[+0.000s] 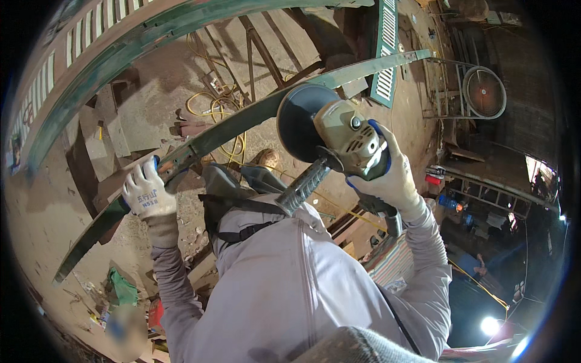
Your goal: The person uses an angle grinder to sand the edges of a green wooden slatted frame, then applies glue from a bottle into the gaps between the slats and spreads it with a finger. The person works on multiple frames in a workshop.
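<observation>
- Green bar: long, curved, slanting across the person's front; used as landmark.
- Left hand: gloved, fingers closed over the bar near its lower-left end.
- Right hand: gloved, fingers wrapped round the angle grinder, body to the bar's right.
- Disc: overlaps the bar's upper-right stretch; contact cannot be told. No sparks visible.
- Side handle: below the bar, ungripped.
- Progress (judged): partway at most; brown patch beside left hand, ground or rusted unclear; much green surface seemingly left.

This is a workshop, with angle grinder, yellow cable and, perhaps, a ladder.
</observation>
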`<state>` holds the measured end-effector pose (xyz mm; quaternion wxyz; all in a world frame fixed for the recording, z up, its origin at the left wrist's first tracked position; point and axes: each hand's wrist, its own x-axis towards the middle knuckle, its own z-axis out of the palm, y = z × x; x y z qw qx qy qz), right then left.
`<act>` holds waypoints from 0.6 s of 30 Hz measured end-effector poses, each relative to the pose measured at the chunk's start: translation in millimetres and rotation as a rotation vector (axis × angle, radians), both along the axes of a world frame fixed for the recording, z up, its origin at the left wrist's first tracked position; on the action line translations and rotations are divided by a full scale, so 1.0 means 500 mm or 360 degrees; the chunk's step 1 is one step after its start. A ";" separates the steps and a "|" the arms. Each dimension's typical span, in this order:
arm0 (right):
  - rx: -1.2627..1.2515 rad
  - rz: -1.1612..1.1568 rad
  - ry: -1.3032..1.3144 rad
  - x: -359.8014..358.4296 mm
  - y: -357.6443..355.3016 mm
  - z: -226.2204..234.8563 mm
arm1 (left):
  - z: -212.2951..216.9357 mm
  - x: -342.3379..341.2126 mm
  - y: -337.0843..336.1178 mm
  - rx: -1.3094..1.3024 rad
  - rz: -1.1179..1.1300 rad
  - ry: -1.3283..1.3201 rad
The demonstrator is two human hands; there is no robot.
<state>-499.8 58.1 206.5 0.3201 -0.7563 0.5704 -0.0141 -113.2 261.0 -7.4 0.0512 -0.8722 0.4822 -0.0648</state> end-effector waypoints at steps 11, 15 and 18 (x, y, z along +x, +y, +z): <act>-0.0135 -0.0147 0.0089 -0.060 -0.078 -0.010 | 0.060 -0.025 -0.035 0.0043 0.0119 0.0244; -0.0108 -0.0057 0.0096 -0.039 -0.057 -0.009 | 0.036 -0.017 -0.020 -0.0036 0.0044 0.0141; -0.0061 0.0066 0.0071 -0.014 -0.046 -0.009 | 0.011 -0.007 -0.021 0.0007 0.0125 0.0114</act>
